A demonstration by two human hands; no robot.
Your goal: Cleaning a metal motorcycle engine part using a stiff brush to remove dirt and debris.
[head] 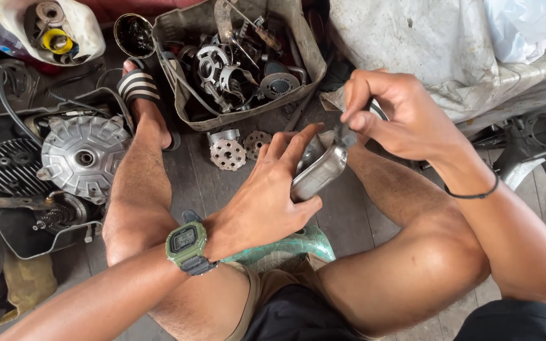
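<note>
At the floor's left edge, a finned, ribbed engine casing (83, 158) of dull cast metal is seen in a black tray. A green, square-faced watch (186, 245) is worn on the left wrist. The left hand (266, 196) is wrapped around a smooth, shiny, rounded metal cover (318, 173), fingers curled, thumb under its lower edge. Behind it, a dented metal tub (188, 117) is filled with gears and sprockets; 2 drilled discs (229, 153) lie on the floor before it. The cover's upper end is pinched by the right hand (399, 117), its grip pressed together. A thin black band (475, 194) circles that wrist.
</note>
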